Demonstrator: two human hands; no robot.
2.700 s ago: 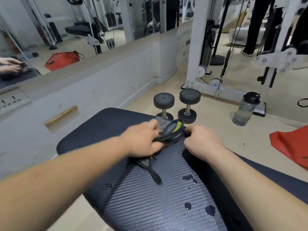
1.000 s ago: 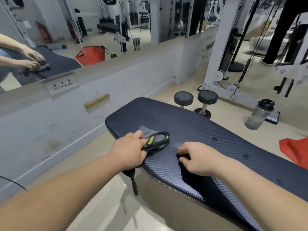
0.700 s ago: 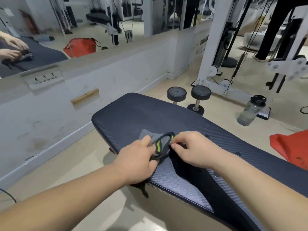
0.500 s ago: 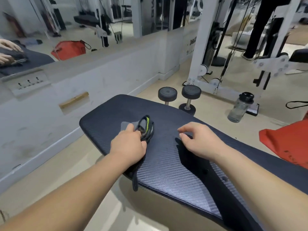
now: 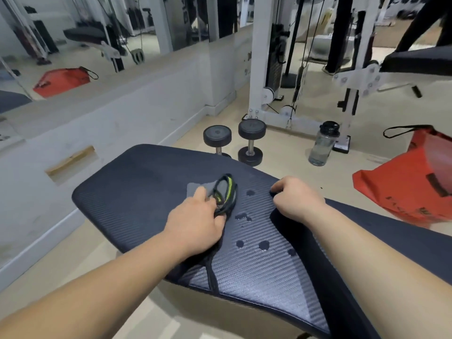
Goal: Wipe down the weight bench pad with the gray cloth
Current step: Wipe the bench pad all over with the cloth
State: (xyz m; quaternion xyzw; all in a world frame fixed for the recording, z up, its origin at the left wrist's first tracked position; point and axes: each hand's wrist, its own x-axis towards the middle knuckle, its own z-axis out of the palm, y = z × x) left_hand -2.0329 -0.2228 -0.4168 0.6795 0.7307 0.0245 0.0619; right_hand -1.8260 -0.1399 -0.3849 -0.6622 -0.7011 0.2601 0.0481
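Left hand (image 5: pixel 195 225) grips the bunched cloth (image 5: pixel 197 189) on the pad (image 5: pixel 137 192); right hand (image 5: pixel 297 200) rests clenched, empty. So bunched, it may only smear the droplets (image 5: pixel 264 245).

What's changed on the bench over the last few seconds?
The left hand slid the gray cloth along the bench pad, away from its rounded end, up to the water drops. The right hand shifted along too, fingers now curled. The left hand still grips the cloth; the drops remain unwiped.
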